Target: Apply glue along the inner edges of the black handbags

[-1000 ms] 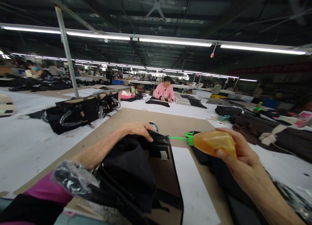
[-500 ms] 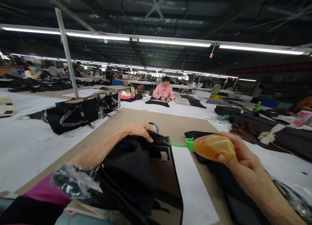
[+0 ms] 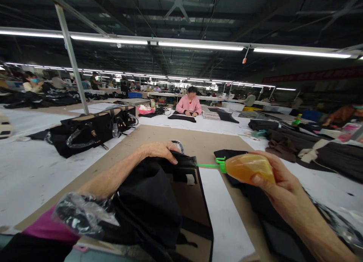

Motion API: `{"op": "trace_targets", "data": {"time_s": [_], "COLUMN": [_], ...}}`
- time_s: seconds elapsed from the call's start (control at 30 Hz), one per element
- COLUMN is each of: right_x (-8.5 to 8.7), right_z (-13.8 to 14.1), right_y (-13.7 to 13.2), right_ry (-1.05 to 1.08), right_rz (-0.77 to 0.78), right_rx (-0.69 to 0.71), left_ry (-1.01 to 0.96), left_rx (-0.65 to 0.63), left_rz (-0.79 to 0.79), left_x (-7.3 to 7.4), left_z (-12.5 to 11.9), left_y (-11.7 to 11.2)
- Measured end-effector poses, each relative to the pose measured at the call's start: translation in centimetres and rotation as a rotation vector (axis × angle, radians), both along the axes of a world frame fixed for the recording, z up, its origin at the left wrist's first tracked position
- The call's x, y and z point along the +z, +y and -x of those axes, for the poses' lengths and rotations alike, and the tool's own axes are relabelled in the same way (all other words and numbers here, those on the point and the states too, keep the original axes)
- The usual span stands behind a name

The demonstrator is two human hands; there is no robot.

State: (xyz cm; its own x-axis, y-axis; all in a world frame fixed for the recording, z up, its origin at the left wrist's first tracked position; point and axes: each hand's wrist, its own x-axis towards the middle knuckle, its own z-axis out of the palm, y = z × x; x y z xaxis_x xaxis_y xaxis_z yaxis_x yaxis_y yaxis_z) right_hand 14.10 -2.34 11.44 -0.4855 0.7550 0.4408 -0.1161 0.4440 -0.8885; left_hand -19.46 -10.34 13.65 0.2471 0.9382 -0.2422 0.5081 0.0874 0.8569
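Observation:
My left hand (image 3: 160,151) is closed on the upper edge of a black bag (image 3: 150,197), thumb on top and fingers partly hidden behind the fabric. The bag lies open toward me, with a brown, shiny panel (image 3: 191,201) showing at its right side. A plastic-wrapped handle (image 3: 81,213) rests by my left forearm. In my right hand (image 3: 279,179) is a squeeze bottle (image 3: 246,167) of amber liquid, held sideways. Its thin green nozzle (image 3: 208,165) points left, and the tip meets the corner of the bag's edge.
Finished-looking black bags (image 3: 93,131) with wrapped handles stand at the left on the white-covered table. Another black piece (image 3: 255,201) lies under my right arm. Dark folded fabric (image 3: 306,144) is stacked at the right. Across the table sits a person in pink (image 3: 189,104).
The view has shifted slightly. Both hands keep their hold, and the nozzle tip stays at the bag's edge with the bottle almost unmoved.

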Motion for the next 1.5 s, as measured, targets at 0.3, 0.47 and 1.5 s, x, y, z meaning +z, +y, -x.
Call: {"op": "trace_targets", "data": {"time_s": [0.3,0.47,1.5], "right_x": [0.5,0.4,-0.9], "right_z": [1.0,0.7,-2.6], "right_y": [0.4,0.3,-3.1], "right_ry": [0.05,-0.006,-0.449], "right_rz": [0.032,0.017,-0.302], "right_rx": [-0.006,0.029,-0.128], "left_ry": [0.077,0.071,0.076], "left_rx": [-0.062,-0.075,-0.091], "left_rz": [-0.069,-0.086,-0.1], "left_x": [-0.1,-0.4,-0.9], "left_z": [0.0,0.2,-0.1], "left_y": [0.4,0.7,1.2]}}
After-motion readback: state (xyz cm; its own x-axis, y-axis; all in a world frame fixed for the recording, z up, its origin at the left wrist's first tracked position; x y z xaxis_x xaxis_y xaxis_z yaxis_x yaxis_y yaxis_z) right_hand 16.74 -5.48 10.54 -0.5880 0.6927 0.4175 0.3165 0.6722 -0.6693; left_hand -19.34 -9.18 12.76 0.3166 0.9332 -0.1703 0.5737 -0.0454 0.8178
